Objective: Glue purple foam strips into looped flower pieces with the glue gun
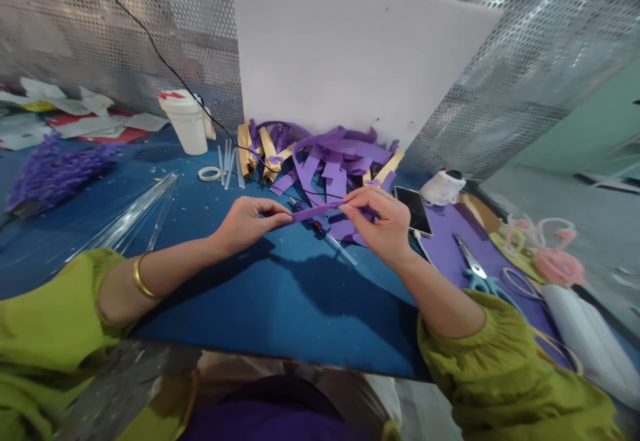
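Both hands, left hand and right hand, pinch a purple strip (no writing legible) between closed fingers.

Soft, even light falls from above and ahead – the white board is bright and the perforated metal wall throws patchy glare. The forearms cast blurred dark shadows on the blue table. Straight lines bow toward the edges – the near corners are smeared, and fine detail is soft throughout.
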`<state>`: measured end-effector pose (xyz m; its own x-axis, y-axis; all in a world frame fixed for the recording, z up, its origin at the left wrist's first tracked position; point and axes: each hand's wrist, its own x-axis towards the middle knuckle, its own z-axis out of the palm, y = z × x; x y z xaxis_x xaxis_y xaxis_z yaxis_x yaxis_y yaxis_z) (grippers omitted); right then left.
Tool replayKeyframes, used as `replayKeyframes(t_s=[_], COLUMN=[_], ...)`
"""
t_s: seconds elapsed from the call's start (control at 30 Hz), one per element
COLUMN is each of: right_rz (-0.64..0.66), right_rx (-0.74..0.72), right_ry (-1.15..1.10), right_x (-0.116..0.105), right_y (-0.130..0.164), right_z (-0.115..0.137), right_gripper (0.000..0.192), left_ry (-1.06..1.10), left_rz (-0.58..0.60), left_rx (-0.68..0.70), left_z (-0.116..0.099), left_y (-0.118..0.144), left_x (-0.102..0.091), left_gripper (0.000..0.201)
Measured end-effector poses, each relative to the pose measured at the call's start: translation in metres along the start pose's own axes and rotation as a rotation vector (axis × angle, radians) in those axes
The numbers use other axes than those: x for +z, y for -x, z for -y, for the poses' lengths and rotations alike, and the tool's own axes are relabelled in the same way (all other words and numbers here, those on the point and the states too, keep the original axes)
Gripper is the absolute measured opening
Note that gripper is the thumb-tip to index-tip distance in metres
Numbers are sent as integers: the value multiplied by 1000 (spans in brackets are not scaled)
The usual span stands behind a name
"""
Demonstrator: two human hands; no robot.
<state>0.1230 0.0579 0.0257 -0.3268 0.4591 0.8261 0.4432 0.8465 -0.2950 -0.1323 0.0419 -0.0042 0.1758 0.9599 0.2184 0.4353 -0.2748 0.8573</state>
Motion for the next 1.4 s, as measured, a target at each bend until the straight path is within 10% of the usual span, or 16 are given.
replayKeyframes(t_s=[0.47,1.1,1.4], right_rz=[41,25,-25], right_rx=[118,141,219], right_ry=[-79,-56,-36], right_x=[1,3,-2], right_y=[0,2,0], right_z=[-3,-13,-20], right_gripper=[18,15,16], left_ry=[275,155,133], left_rz=[114,-73,33], left_rx=[-37,-61,-67], left_z=[-7,-11,-3], left_y=[3,-5,-9], left_x=[0,-4,-5], left_gripper=[40,21,22])
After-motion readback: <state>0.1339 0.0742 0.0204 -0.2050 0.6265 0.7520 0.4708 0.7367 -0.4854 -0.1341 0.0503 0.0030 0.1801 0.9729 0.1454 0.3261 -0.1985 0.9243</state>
